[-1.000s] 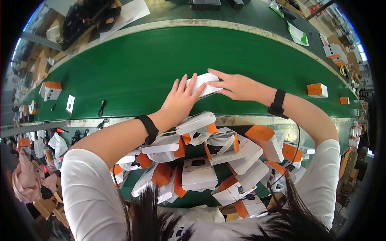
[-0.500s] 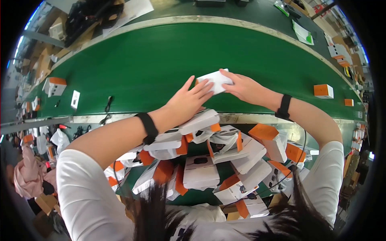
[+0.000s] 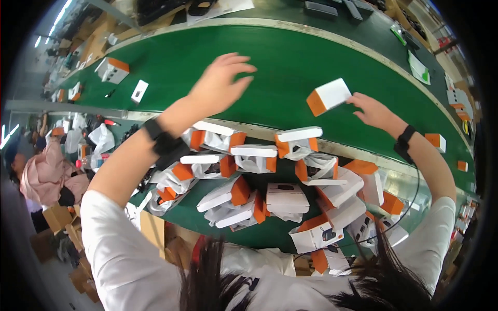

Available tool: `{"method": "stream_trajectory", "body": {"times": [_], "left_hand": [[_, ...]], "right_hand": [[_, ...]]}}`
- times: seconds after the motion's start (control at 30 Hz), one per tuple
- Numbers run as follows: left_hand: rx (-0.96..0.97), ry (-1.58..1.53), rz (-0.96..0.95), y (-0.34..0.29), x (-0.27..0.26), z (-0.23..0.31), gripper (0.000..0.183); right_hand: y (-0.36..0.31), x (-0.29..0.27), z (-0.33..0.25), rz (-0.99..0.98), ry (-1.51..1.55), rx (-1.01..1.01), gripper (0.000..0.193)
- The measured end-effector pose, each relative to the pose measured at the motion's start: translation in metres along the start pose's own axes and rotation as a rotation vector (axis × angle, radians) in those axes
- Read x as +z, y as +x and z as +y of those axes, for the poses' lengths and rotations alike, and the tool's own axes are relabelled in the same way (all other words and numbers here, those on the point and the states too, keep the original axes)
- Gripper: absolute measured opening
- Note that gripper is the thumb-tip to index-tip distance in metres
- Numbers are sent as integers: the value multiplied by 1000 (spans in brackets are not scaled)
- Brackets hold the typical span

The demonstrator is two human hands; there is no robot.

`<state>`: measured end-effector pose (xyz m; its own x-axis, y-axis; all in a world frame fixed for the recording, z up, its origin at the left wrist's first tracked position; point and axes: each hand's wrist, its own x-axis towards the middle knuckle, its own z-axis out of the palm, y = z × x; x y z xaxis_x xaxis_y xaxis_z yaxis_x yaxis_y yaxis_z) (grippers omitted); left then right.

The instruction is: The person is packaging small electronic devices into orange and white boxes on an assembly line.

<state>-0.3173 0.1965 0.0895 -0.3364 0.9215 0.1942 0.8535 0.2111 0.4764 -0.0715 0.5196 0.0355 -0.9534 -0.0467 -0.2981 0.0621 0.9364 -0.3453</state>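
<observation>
A closed white and orange box [image 3: 332, 94] rests on the green conveyor belt [image 3: 280, 67], right of the middle. Beside its right end is my right hand [image 3: 374, 111], fingers loosely extended and holding nothing. The fingertips reach the box's corner; whether they touch it I cannot tell. My left hand [image 3: 220, 83] hovers over the belt further left, empty, its fingers apart and slightly blurred. Nearer to me lie several unclosed white and orange boxes, among them one with a raised white flap [image 3: 299, 135] and white wrapping inside.
At the belt's left are another orange and white box [image 3: 112, 70] and a small white card-like item [image 3: 139, 91]. Another box [image 3: 436, 142] stands at the far right. Beyond the belt's pale rim lies a dark work surface [image 3: 290, 15]. A person in pink [image 3: 54, 168] is at the left.
Both hands held the small box between them; now they have parted and let it go on the belt. My left hand moved up and left, and the view has shifted.
</observation>
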Motion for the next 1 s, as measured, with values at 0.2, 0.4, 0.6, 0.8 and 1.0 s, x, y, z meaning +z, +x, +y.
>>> {"method": "stream_trajectory", "body": {"times": [0.2,0.4,0.6,0.8,1.0], "left_hand": [[-233,-4,-76,-86,-52,-4,20],[-378,-36,32,-108,-90,19,18],[-474,102,57,-165,-113,6,17],[-634,19,48,-205,-113,-18,19],[-636,-8,60,-214,-122,-46,18]], "right_hand": [[32,7,-27,112,-276,-91,52],[55,8,-1,-15,-189,-173,66],[16,-2,62,103,-92,241,80],[-35,-3,106,55,-165,517,88],[34,-77,14,-205,-172,354,67]]}}
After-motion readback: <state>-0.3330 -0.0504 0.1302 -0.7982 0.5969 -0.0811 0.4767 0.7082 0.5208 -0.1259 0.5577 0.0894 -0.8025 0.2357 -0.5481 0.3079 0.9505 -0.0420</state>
